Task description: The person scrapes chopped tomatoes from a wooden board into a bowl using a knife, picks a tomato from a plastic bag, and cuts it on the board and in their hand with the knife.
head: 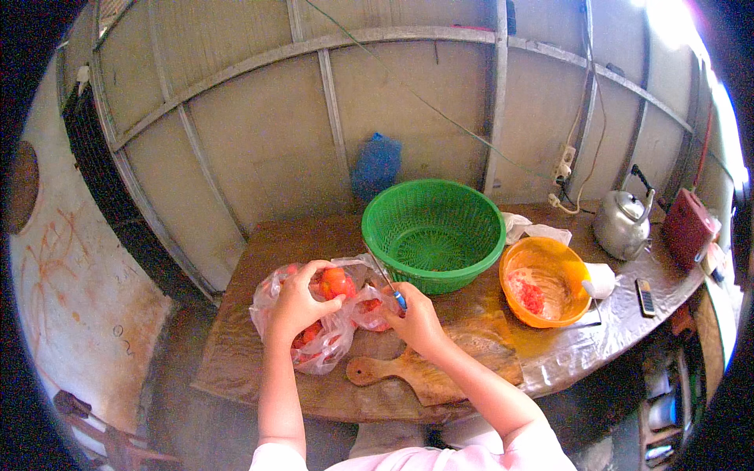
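Observation:
My left hand (303, 303) reaches into the opening of a clear plastic bag (323, 359), its fingers around a red tomato (337, 284). More red pieces or fruits show through the bag's film. My right hand (417, 318) grips a knife (400, 299) by its blue handle, the thin blade pointing up and away in front of the green basket. The same hand is at the bag's right edge. Below it lies a wooden cutting board (465, 359), its handle to the left. An orange bowl (511, 306) with chopped red pieces (532, 299) stands to the right.
A green plastic basket (433, 274) stands behind the bag, with a blue bag (377, 165) by the wall. On the right are a metal kettle (621, 226), a white cup (601, 281), a phone-like device (645, 298), white plastic bags (548, 234) and a power strip (565, 162) with cables.

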The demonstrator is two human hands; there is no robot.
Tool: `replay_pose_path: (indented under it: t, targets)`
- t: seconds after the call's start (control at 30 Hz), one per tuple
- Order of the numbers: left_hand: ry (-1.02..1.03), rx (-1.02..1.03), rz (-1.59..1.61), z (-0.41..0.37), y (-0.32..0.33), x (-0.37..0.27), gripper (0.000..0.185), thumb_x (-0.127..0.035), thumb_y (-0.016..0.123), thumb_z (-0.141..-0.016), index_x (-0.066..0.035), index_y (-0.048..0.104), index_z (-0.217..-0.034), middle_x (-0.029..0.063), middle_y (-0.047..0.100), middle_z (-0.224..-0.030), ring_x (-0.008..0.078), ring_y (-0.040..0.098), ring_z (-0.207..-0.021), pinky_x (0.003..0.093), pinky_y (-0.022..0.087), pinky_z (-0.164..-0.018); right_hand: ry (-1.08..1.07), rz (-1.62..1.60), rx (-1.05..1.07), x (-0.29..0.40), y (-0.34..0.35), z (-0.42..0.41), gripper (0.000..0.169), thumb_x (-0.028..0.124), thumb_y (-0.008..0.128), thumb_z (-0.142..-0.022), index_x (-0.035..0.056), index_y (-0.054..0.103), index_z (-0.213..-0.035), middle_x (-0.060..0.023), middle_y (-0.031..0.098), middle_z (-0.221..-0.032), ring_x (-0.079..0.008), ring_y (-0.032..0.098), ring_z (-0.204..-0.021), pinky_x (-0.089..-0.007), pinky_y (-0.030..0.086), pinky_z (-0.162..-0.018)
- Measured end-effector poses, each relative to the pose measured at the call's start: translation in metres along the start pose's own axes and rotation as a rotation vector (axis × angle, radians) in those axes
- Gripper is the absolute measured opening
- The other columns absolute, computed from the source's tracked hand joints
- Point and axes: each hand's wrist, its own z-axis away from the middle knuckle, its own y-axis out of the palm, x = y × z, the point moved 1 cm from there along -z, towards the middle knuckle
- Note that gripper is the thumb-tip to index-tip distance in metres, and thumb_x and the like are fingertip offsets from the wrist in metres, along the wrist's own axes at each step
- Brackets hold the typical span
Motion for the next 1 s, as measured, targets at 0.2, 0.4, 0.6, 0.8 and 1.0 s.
replay_pose_path:
  t: [0.2,0.4,0.6,0.8,1.0]
  targets:
    - [-0.046,0.174,0.181,-0.017,0.004,0.000,0.055,-0.024,0.085,-0.071,-0.004,0.062,-0.116,0.0152,0.070,-0.111,0.0249,0.069,-0.102,0.0363,0.053,-0.092,0.093,0.028,0.066,0.018,-0.008,0.001,0.019,0.003,0.072,-0.081,0.0010,0.059,-0.095,-0.0138,0.054,-0.077,-0.0249,0.051,-0.069,-0.0352,0.047,-0.067]
    - [-0.063,0.222,0.153,-0.041,0.023,0.008,0.055,-0.027,0.087,-0.067,-0.004,0.064,-0.111,0.0153,0.071,-0.104,0.0247,0.069,-0.095,0.0373,0.054,-0.088,0.016,-0.100,0.132,0.045,-0.018,-0.003,0.013,0.001,0.068,-0.084,0.0017,0.058,-0.092,-0.0104,0.053,-0.075,-0.0196,0.049,-0.068,-0.0341,0.046,-0.066]
    - [0.097,0.090,0.093,-0.056,0.043,0.021,0.052,-0.028,0.086,-0.064,-0.004,0.064,-0.105,0.0173,0.070,-0.097,0.0318,0.068,-0.087,0.0399,0.054,-0.083,-0.035,-0.036,0.336,0.045,-0.028,-0.004,0.020,0.008,0.072,-0.084,0.0026,0.063,-0.101,-0.0175,0.065,-0.090,-0.0329,0.066,-0.083,-0.0400,0.053,-0.075]
    - [0.113,0.071,-0.019,-0.060,0.045,0.025,0.050,-0.029,0.083,-0.063,-0.004,0.065,-0.102,0.0190,0.070,-0.095,0.0371,0.068,-0.089,0.0424,0.054,-0.084,-0.102,-0.139,0.287,0.050,-0.034,-0.002,0.015,0.006,0.074,-0.084,0.0035,0.064,-0.096,-0.0057,0.058,-0.070,-0.0127,0.056,-0.068,-0.0309,0.048,-0.065]
    - [0.043,0.194,-0.082,-0.050,0.027,0.012,0.052,-0.032,0.083,-0.062,-0.006,0.066,-0.104,0.0198,0.071,-0.094,0.0372,0.069,-0.089,0.0429,0.054,-0.084,0.105,-0.137,0.185,0.034,-0.031,-0.010,0.015,0.014,0.073,-0.089,0.0024,0.065,-0.093,-0.0001,0.058,-0.068,-0.0083,0.056,-0.059,-0.0278,0.047,-0.050]
